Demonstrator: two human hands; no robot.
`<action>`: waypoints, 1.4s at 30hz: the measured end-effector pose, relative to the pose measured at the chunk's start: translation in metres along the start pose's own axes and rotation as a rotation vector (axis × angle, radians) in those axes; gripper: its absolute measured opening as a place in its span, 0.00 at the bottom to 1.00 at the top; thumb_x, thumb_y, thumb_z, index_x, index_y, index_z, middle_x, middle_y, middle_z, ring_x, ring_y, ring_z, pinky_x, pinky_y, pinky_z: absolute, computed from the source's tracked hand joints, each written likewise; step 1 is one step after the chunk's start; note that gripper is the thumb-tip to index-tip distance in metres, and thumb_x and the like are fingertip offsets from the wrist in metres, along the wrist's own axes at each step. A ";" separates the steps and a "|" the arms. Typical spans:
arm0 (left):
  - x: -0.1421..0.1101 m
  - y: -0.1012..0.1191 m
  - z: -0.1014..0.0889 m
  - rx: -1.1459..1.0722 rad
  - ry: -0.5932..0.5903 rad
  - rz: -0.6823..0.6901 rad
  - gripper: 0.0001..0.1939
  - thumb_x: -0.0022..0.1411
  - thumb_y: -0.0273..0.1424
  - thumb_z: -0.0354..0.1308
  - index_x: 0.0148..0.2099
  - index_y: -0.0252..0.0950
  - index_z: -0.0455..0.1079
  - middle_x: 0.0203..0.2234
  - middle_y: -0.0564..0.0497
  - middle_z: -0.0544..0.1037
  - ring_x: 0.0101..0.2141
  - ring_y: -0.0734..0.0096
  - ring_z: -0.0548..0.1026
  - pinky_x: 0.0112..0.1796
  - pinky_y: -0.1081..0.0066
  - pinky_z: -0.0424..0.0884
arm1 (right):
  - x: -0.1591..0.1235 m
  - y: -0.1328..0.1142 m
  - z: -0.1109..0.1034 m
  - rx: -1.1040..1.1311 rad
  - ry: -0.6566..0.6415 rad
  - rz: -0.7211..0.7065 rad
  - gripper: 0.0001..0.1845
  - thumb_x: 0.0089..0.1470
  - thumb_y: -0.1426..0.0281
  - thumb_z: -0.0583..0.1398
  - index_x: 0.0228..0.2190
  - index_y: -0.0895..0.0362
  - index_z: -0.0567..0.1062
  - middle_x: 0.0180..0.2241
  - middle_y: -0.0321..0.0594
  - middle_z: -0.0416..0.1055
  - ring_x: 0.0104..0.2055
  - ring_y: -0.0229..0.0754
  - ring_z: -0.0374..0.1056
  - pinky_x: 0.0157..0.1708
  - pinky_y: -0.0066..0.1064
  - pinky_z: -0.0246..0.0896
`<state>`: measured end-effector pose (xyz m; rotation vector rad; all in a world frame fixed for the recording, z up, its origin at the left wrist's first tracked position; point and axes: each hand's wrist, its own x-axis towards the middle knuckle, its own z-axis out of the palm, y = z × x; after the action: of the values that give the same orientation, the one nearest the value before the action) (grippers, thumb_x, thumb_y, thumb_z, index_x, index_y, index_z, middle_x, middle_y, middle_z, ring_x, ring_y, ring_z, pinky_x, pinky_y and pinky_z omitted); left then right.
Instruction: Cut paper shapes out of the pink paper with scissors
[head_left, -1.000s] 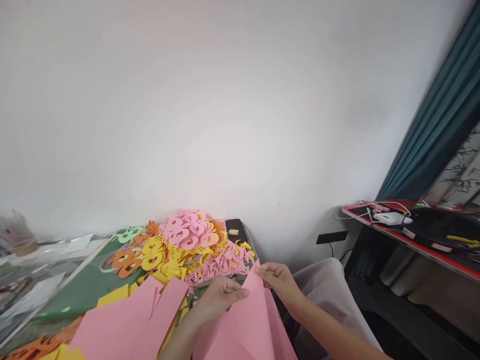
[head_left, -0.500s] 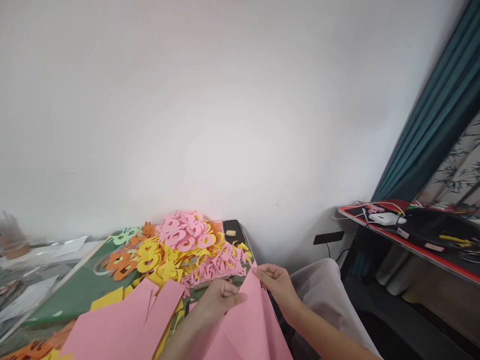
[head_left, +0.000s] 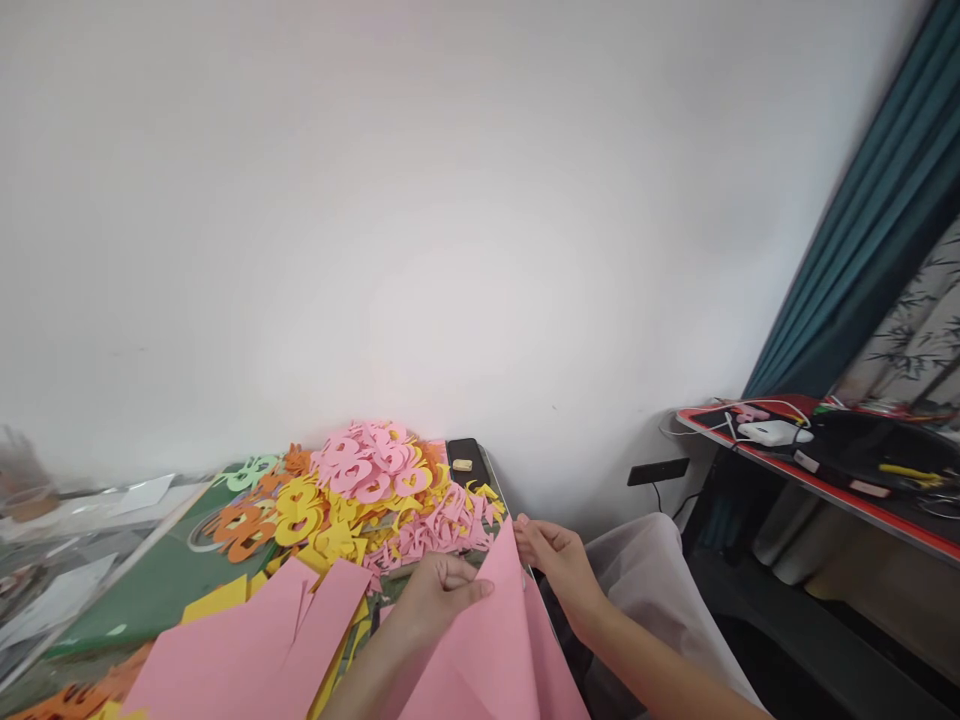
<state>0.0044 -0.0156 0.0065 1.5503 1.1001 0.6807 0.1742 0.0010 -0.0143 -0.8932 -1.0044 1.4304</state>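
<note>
A folded sheet of pink paper [head_left: 480, 655] rises to a point at the table's right edge. My left hand [head_left: 448, 597] pinches its left edge between thumb and curled fingers. At the right side of the pointed tip, my right hand [head_left: 559, 565] has its fingers closed on the paper's edge. More pink paper lies under the folded sheet. To the left are flat pink sheets [head_left: 240, 645], one with a slit cut into it, resting over yellow paper [head_left: 217, 600].
Behind my hands lie pink cut-outs with heart-shaped holes [head_left: 367, 460], yellow cut-outs [head_left: 298, 508], orange cut-outs [head_left: 244, 530] and pink scraps [head_left: 442, 525]. A black phone [head_left: 466, 460] sits near the wall. A red-edged table [head_left: 817, 470] stands at right.
My right hand has shifted slightly right and up at the paper's tip, and the tip stands a little higher. My left hand keeps its pinch almost in place.
</note>
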 end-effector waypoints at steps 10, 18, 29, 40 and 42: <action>0.003 -0.006 -0.002 0.023 0.107 0.037 0.25 0.46 0.49 0.53 0.16 0.38 0.47 0.11 0.62 0.45 0.16 0.82 0.43 0.19 0.73 0.38 | -0.003 0.011 0.005 -0.072 -0.188 0.072 0.19 0.34 0.57 0.64 0.17 0.62 0.73 0.14 0.30 0.61 0.18 0.29 0.53 0.20 0.22 0.49; 0.000 0.001 0.000 0.049 0.082 0.054 0.23 0.48 0.49 0.51 0.17 0.37 0.50 0.12 0.62 0.46 0.17 0.81 0.44 0.20 0.73 0.39 | 0.001 0.011 -0.001 -0.103 -0.085 0.035 0.25 0.31 0.50 0.62 0.20 0.61 0.76 0.14 0.33 0.63 0.18 0.32 0.55 0.21 0.26 0.52; 0.001 -0.002 -0.006 0.066 0.052 0.031 0.27 0.46 0.51 0.51 0.17 0.38 0.42 0.12 0.62 0.44 0.16 0.82 0.42 0.19 0.72 0.38 | -0.001 0.002 -0.003 -0.103 0.027 -0.008 0.23 0.33 0.52 0.62 0.23 0.60 0.77 0.16 0.35 0.66 0.20 0.34 0.56 0.21 0.26 0.52; 0.002 -0.009 -0.011 0.075 0.083 0.050 0.25 0.49 0.49 0.50 0.18 0.38 0.43 0.13 0.62 0.44 0.17 0.81 0.42 0.20 0.73 0.38 | -0.001 0.002 -0.003 -0.107 -0.058 0.021 0.22 0.35 0.53 0.62 0.25 0.60 0.77 0.16 0.36 0.67 0.20 0.35 0.59 0.24 0.28 0.57; 0.002 -0.009 -0.015 0.091 0.085 0.042 0.25 0.48 0.49 0.50 0.18 0.38 0.43 0.13 0.62 0.44 0.17 0.81 0.42 0.20 0.73 0.38 | 0.000 0.003 -0.002 -0.104 -0.109 0.049 0.23 0.34 0.52 0.62 0.23 0.61 0.77 0.16 0.35 0.66 0.20 0.35 0.59 0.24 0.28 0.57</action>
<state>-0.0103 -0.0068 0.0018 1.6386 1.1780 0.7394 0.1751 0.0011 -0.0180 -0.9289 -1.1534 1.4924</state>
